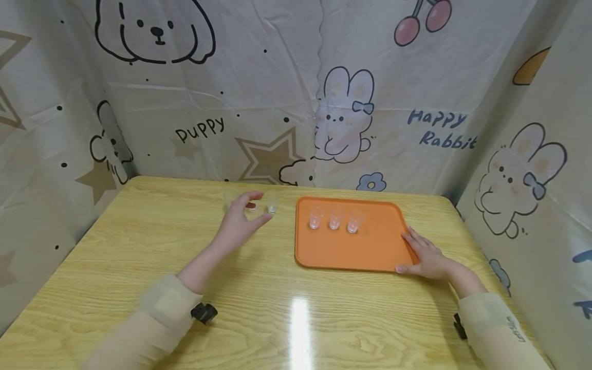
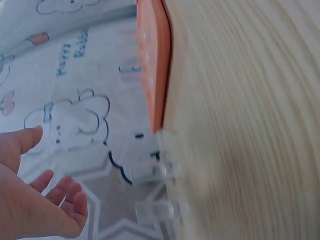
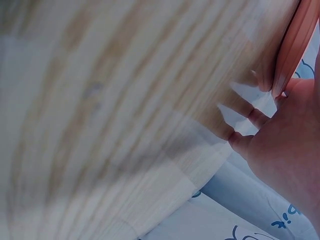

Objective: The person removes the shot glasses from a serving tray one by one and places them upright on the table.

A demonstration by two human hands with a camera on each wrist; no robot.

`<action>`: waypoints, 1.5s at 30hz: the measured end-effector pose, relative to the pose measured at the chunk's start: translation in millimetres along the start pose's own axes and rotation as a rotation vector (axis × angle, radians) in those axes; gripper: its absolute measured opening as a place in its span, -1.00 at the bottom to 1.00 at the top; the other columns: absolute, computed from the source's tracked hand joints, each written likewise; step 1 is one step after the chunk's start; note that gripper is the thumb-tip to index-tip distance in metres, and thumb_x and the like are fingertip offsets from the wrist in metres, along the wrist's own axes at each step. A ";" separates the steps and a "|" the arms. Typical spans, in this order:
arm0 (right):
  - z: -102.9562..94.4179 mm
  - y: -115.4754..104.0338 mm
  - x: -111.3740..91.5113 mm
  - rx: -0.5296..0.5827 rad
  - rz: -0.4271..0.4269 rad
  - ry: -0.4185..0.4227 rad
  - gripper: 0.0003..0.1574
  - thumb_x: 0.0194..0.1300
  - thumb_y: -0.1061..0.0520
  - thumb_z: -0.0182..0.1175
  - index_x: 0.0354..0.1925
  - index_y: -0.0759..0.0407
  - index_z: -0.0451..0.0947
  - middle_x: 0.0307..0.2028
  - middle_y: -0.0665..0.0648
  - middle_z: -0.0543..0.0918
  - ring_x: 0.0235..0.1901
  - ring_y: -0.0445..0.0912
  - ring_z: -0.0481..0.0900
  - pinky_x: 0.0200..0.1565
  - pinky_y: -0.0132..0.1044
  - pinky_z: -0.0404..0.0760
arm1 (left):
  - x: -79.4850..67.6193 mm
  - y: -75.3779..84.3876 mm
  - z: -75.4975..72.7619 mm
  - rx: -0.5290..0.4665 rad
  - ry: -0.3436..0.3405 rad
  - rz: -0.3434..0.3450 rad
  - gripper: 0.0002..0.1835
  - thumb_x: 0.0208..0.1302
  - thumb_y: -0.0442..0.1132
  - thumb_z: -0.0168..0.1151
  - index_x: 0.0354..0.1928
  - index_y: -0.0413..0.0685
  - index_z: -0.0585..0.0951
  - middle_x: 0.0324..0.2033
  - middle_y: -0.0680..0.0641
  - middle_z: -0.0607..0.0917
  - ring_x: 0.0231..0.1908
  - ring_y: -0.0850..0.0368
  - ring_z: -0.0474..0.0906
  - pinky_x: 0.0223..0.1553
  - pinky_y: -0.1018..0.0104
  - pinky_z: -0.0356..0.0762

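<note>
My left hand (image 1: 238, 221) is over the table's far side, thumb and fingers spread with a gap between them. Nothing shows in its grasp. Just beyond its thumb stands a small clear cup (image 1: 272, 206); another clear cup (image 1: 252, 207) is partly hidden behind the fingers. The left wrist view shows the hand (image 2: 37, 195) apart from two clear cups (image 2: 157, 211). An orange tray (image 1: 351, 254) lies to the right, carrying three clear cups (image 1: 334, 221) in a row. My right hand (image 1: 427, 259) rests at the tray's lower right corner, thumb and fingers touching its rim.
The wooden table (image 1: 259, 318) ends at a printed cloth (image 1: 277, 92) hung along the back and sides. A faint further clear cup (image 1: 228, 200) seems to stand left of the left hand's fingers.
</note>
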State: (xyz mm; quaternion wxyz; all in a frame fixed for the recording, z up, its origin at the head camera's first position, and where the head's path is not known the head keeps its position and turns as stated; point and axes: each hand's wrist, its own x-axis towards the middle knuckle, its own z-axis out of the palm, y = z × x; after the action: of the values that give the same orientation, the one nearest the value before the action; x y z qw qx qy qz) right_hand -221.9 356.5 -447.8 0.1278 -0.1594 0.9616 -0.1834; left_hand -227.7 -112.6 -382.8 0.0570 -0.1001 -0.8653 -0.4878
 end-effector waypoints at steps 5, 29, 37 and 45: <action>1.3 -0.1 0.4 -0.002 0.002 -0.001 0.28 0.07 -0.27 0.32 0.43 0.36 -0.09 0.44 0.41 -0.20 0.32 0.46 -0.14 0.16 0.46 -0.05 | -1.3 6.1 18.6 -0.018 -0.015 0.018 -0.41 0.20 -0.11 0.31 0.25 -0.05 0.38 0.18 -0.08 0.45 0.12 -0.04 0.35 0.07 -0.03 0.40; -0.5 -2.8 -0.8 0.015 -0.006 0.001 0.28 0.08 -0.26 0.32 0.42 0.39 -0.09 0.43 0.43 -0.20 0.31 0.46 -0.16 0.15 0.48 -0.09 | 39.2 1.6 92.8 -0.099 -0.130 -0.109 -0.34 0.15 -0.13 0.36 0.27 -0.10 0.34 0.13 -0.13 0.49 0.16 -0.14 0.37 0.13 0.08 0.41; 1.1 -0.7 -1.1 0.025 -0.028 0.031 0.27 0.06 -0.25 0.33 0.40 0.41 -0.06 0.43 0.44 -0.19 0.30 0.48 -0.14 0.11 0.50 -0.08 | 52.8 -7.7 109.7 -0.114 -0.184 -0.101 -0.36 0.14 -0.22 0.36 0.25 -0.16 0.35 0.04 -0.19 0.55 0.09 -0.15 0.42 0.13 0.06 0.39; -1.3 -4.1 -0.5 0.005 0.003 -0.001 0.27 0.08 -0.26 0.32 0.42 0.39 -0.08 0.43 0.43 -0.20 0.31 0.46 -0.14 0.14 0.49 -0.06 | 59.9 -10.7 121.3 -0.058 -0.197 -0.132 -0.51 0.15 -0.24 0.36 0.10 -0.17 0.43 -0.06 -0.16 0.57 -0.02 -0.04 0.48 -0.02 0.15 0.49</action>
State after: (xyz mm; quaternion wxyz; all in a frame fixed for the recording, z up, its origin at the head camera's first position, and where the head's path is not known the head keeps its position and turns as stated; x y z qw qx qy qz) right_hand -220.8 353.4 -444.9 0.1291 -0.1575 0.9613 -0.1857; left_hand -288.6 -7.2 -442.6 -0.0632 -0.0919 -0.8570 -0.5031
